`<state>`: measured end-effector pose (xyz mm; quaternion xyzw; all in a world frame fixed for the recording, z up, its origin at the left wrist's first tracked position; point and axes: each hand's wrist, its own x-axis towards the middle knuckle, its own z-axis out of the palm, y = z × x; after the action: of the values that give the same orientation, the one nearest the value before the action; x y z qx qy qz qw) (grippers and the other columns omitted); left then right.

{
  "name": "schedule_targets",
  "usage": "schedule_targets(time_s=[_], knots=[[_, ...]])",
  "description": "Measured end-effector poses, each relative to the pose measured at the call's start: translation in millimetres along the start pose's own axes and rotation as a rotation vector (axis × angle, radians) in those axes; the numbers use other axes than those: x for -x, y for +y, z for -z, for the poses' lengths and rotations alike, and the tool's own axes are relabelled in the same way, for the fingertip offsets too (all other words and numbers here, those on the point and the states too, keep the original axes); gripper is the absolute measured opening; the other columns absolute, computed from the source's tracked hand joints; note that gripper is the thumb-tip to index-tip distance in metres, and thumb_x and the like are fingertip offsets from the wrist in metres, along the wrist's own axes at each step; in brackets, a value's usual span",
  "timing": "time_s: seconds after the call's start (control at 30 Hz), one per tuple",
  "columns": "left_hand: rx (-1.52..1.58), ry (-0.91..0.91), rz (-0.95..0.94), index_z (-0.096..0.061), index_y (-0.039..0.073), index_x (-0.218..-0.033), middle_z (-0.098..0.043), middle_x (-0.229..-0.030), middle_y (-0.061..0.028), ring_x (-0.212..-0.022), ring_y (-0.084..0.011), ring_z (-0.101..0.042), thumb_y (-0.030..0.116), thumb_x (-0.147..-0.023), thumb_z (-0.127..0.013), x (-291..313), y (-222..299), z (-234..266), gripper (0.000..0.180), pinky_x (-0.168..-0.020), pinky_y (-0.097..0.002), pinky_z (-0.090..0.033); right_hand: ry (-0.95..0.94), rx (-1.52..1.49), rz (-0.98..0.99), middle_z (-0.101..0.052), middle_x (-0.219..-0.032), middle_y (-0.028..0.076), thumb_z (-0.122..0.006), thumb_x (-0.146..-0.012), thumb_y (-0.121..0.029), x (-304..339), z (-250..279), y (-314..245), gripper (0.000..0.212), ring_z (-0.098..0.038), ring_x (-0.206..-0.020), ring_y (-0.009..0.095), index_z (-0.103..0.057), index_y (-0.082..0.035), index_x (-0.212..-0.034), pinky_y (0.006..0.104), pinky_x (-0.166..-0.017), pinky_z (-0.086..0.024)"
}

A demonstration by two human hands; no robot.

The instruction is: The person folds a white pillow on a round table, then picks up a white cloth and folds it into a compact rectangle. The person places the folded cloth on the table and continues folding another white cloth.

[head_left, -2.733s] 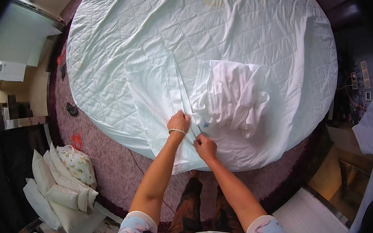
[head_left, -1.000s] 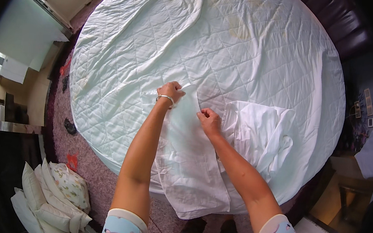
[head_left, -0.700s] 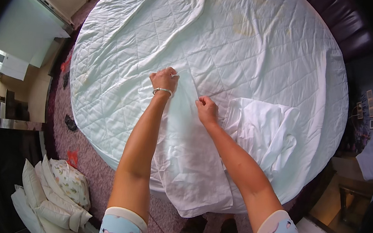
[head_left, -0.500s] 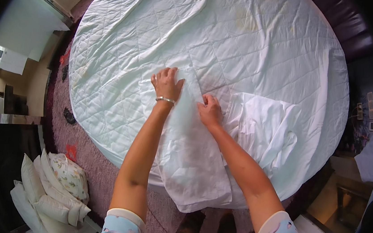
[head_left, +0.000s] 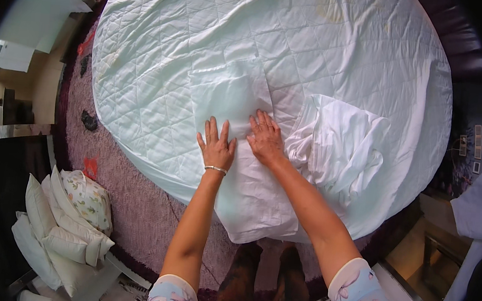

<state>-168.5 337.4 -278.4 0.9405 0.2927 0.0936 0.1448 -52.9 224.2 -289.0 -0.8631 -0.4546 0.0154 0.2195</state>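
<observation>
Pillow stack: several plain off-white pillows (head_left: 66,244) lean and lie on one another at the lower left, well apart from the hands.
Leaf-print bundle: a rounded white bundle (head_left: 88,197) with a green and orange pattern, just beside the pillows.
Carpet: mauve pile (head_left: 135,221) with a dark border, showing around the bed; a red patch (head_left: 89,167) marks it near the bundle.
Round bed: covered by a white quilted mattress pad (head_left: 147,95), diamond-stitched, wrinkled in long ridges and stained yellowish toward the far side.
Left hand: palm down (head_left: 216,148), fingers spread and pointing away from the body, lying on the left side of the folded cloth; a pale bracelet (head_left: 216,169) circles the wrist.
Folded white cloth: a long flat panel (head_left: 262,202) on the near half of the bed, running from beyond the fingertips back past the near edge, above the dark trouser legs (head_left: 241,272).
Right hand: palm down (head_left: 266,141), fingers slightly bent and closer together, resting on the folded cloth, its fingertips near the left hand.
Crumpled white cloth: a loose, rumpled heap (head_left: 343,143) on the bed, just right of the right hand.
Headboard: dark, glossy, leather-like padding (head_left: 455,32) at the upper right.
Wall sockets: pale plates (head_left: 477,141) on the dark wall at far right.
</observation>
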Motion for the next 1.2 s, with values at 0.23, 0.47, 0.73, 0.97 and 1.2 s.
schedule_targets(time_s=[0.23,0.47,0.73,0.97,1.2], knots=[[0.909,0.040,0.215,-0.040,-0.001,-0.129,-0.032,-0.138,-0.0246,-0.128,-0.0373,-0.031,0.012,-0.085,-0.052,91.8,38.3,19.9,0.047,-0.104,-0.0384,-0.026,-0.169,-1.211,-0.484,-0.043,-0.134,0.016,-0.056,-0.083,-0.011,59.6,43.0,-61.9,0.050,-0.042,-0.123,0.028,-0.042,-0.001,-0.130,0.0324,-0.099,-0.036],[0.684,0.072,0.257,-0.034,-0.001,-0.134,-0.027,-0.142,-0.0207,-0.131,-0.0314,-0.028,0.009,-0.088,-0.047,145.2,39.2,16.3,0.049,-0.106,-0.0355,-0.024,0.012,-0.881,-0.496,-0.037,-0.139,0.015,-0.057,-0.082,-0.011,141.3,27.5,-28.7,0.048,-0.036,-0.128,0.027,-0.046,-0.002,-0.128,0.0328,-0.103,-0.030],[0.837,-0.018,0.267,-0.037,-0.002,-0.130,-0.027,-0.140,-0.0243,-0.129,-0.0377,-0.028,0.008,-0.082,-0.052,216.6,93.4,22.2,0.051,-0.105,-0.0408,-0.024,-0.123,-0.922,-0.387,-0.041,-0.135,0.016,-0.058,-0.081,-0.014,202.7,58.5,-80.4,0.043,-0.040,-0.125,0.028,-0.052,-0.003,-0.122,0.0327,-0.102,-0.032],[0.421,0.000,0.505,-0.041,-0.001,-0.128,-0.030,-0.138,-0.0245,-0.128,-0.0381,-0.030,0.015,-0.078,-0.059,278.9,67.5,23.0,0.055,-0.103,-0.0439,-0.025,0.089,-0.587,-0.548,-0.053,-0.118,0.013,-0.061,-0.079,-0.011,246.2,72.0,-29.3,0.032,-0.053,-0.106,0.024,-0.058,0.000,-0.109,0.0314,-0.090,-0.042],[0.974,0.110,1.106,-0.052,-0.004,-0.109,-0.061,-0.095,-0.0086,-0.081,-0.0140,-0.055,0.021,-0.080,-0.068,275.6,31.6,-6.5,0.042,-0.075,-0.0271,-0.045,-0.123,-0.734,-0.946,-0.064,-0.084,0.007,-0.072,-0.073,-0.026,239.5,72.5,2.2,0.039,-0.059,-0.078,0.016,-0.060,0.001,-0.097,0.0295,-0.073,-0.046]])
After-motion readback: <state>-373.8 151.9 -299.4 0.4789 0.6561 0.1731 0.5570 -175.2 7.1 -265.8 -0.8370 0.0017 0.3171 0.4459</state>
